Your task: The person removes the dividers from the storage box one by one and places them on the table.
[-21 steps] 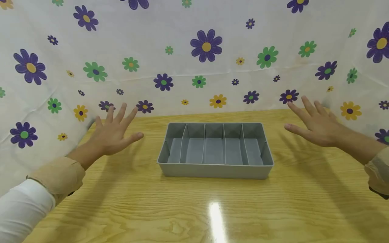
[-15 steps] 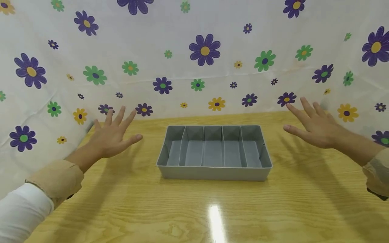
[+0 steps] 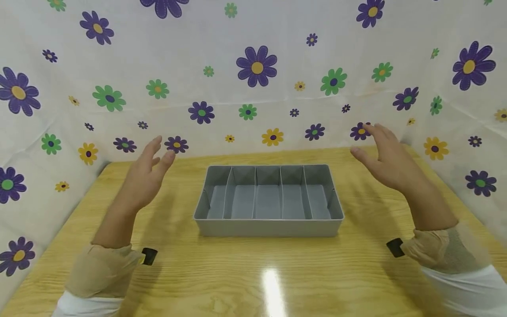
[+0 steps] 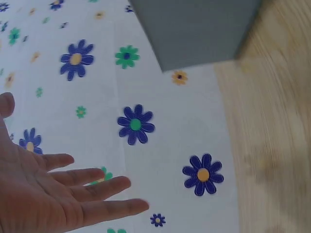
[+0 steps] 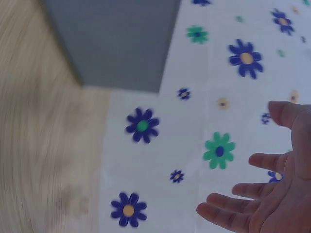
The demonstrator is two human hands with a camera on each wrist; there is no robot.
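A grey divided tray (image 3: 269,228) with several side-by-side compartments rests on the wooden table; nothing lies in its compartments. To its left my left hand (image 3: 144,178) is raised over the table, palm turned toward the tray, fingers extended and holding nothing. On the other side my right hand (image 3: 390,160) hovers likewise, thumb and fingers apart, palm facing inward. Both hands are apart from the tray. In the left wrist view the tray's end wall (image 4: 199,34) is above the left hand (image 4: 58,194). The right wrist view shows the opposite end wall (image 5: 116,46) and the spread right hand (image 5: 277,189).
The wooden table (image 3: 222,273) runs back to a white cloth (image 3: 178,57) printed with purple, green and yellow flowers, which hangs behind and on both sides. A small black piece sticks out from each cuff (image 3: 396,247).
Both hands have turned from palm-down to palms facing inward, and the forearms have swung closer to the tray. The head view has shifted slightly; the tray stays on the table.
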